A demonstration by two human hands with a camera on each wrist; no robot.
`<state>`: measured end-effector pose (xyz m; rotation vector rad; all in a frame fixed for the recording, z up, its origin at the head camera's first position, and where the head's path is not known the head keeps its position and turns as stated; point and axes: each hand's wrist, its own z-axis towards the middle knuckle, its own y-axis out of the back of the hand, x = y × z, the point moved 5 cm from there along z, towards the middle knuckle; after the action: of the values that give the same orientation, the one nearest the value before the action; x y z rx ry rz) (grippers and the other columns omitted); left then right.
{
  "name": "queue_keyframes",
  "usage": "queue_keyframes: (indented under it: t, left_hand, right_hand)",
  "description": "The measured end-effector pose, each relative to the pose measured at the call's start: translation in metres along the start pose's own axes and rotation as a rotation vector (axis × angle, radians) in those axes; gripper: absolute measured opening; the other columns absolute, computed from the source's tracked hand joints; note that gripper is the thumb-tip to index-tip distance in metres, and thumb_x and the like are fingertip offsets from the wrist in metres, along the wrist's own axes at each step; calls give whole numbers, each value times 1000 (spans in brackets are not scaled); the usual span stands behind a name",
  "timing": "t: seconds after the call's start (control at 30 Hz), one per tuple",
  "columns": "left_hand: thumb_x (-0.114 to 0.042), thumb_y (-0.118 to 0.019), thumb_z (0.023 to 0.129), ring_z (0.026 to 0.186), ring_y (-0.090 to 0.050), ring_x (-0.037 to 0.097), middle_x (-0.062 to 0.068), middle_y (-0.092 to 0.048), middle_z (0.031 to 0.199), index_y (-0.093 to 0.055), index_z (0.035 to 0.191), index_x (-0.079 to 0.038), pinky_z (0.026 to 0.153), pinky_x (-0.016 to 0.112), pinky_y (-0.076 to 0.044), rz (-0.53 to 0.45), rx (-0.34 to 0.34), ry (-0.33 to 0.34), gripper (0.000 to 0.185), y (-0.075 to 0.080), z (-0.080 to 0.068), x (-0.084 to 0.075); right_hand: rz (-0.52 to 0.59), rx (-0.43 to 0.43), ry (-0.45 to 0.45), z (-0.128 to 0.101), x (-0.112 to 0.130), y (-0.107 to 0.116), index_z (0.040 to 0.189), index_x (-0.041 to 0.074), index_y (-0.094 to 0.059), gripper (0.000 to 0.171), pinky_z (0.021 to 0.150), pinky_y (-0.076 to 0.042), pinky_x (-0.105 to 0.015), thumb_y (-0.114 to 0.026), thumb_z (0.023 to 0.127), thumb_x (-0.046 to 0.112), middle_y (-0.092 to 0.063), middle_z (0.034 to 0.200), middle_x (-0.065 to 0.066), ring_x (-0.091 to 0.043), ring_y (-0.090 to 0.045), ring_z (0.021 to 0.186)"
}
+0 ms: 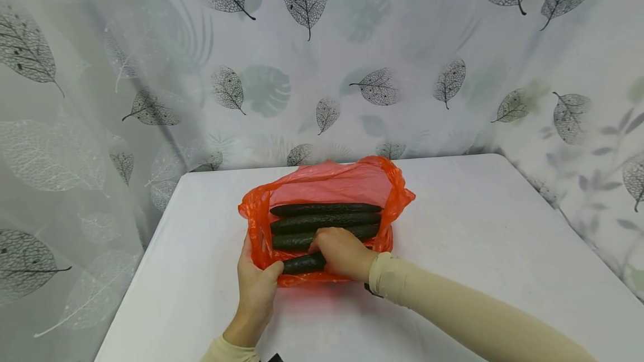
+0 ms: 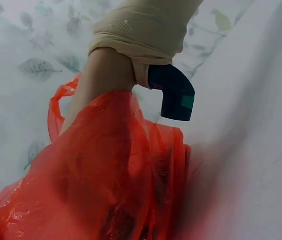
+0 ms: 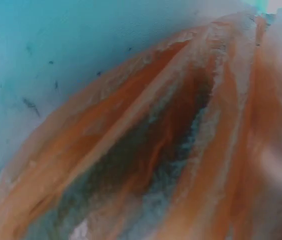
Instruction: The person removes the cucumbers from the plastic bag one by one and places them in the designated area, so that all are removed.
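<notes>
An open red plastic bag (image 1: 329,180) lies on the table with several long dark green cucumbers (image 1: 327,221) side by side in it. My left hand (image 1: 255,289) grips the bag's left edge, thumb by the end of the nearest cucumber (image 1: 302,265). Reaching into the bag, my right hand (image 1: 344,253) curls over that same cucumber, which lies in front of the others. Its fingertips are hidden. In the left wrist view the red bag (image 2: 96,170) covers most of the right hand. Blurred bag film (image 3: 251,150) fills much of the right wrist view.
The white table (image 1: 483,228) extends on both sides of the bag. Behind it hangs a leaf-patterned curtain (image 1: 352,55). A dark wrist device (image 2: 176,92) sits at the right sleeve's cuff.
</notes>
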<state>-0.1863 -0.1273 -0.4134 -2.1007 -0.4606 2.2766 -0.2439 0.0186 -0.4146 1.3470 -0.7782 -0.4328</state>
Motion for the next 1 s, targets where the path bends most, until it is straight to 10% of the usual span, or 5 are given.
queue_keyframes:
  t: [1.0]
  left_hand:
    - [21,-35,79,131,-25,8,-14,-24,145,-17,148,-19,99,26,-34,-14,-60,-26,81,2,1,-22]
  right_hand:
    - [244,-20,-208,-13,-34,52,108,19,-66,39,88,-43,-35,-75,71,10,-61,103,7,-13,-54,97]
